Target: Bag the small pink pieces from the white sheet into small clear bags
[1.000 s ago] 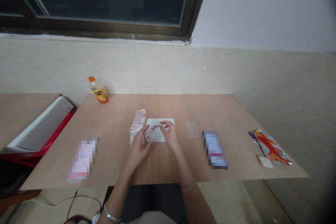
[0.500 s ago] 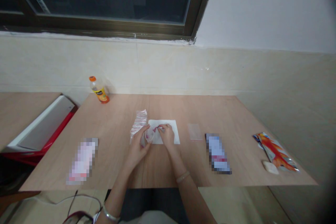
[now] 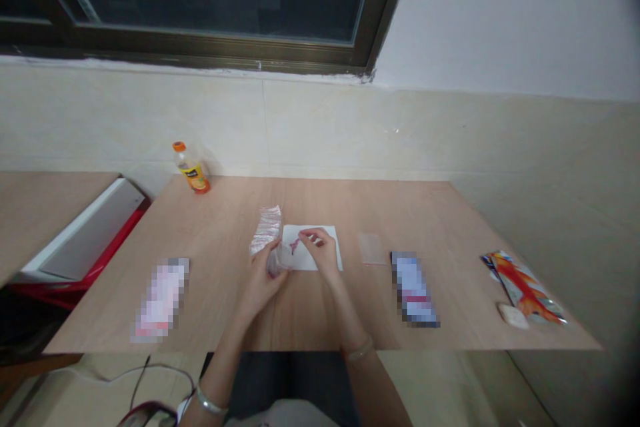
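My left hand is wrapped round a small clear plastic bag with something reddish in it. Over a white paper sheet, my right hand has its thumb and forefinger pinched together at a small dark pink item, which hangs or lies just below the fingertips. Behind my left hand lies a row of shiny clear packets. A flat clear bag rests on the table to the right of the sheet.
An orange-capped bottle stands at the back left of the wooden table. Blurred-out phones lie at left and right. A colourful orange packet and a small white object are at the far right.
My left hand and the clear bag have moved slightly away from my right hand. The dark pink item now shows apart from the bag, over the paper. The view has shifted a little.
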`<state>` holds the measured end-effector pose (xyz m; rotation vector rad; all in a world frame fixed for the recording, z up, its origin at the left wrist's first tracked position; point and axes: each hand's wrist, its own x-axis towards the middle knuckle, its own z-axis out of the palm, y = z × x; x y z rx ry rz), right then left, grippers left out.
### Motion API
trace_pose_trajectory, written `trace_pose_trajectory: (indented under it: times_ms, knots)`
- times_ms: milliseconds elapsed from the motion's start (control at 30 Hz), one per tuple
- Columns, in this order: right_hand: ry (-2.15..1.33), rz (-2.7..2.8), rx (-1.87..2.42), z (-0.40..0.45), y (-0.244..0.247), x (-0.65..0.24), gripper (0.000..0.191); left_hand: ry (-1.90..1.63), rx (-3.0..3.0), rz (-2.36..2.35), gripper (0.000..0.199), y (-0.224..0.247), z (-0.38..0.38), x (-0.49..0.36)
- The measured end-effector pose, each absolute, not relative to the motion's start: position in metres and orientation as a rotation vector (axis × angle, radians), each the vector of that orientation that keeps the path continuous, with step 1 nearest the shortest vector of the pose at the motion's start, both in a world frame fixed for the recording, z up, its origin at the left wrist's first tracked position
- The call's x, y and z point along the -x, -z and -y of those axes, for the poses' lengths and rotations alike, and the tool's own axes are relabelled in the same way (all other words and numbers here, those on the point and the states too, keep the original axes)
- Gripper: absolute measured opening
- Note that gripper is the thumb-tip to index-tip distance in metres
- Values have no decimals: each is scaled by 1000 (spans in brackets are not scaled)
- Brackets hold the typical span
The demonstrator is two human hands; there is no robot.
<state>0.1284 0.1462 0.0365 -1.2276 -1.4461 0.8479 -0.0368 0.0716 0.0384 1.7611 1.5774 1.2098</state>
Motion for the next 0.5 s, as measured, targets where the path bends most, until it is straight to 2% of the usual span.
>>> trace_pose_trajectory:
  times_ms: [233,500]
  knots:
    - [-874,1728,999,-112,-75,-128,9,-1202,-1749,-1532,56,-35,-68,31]
    - [-826,1636,1189,-130,-46,-134,12,-1268,-1627,-1501,53,-36,-60,29]
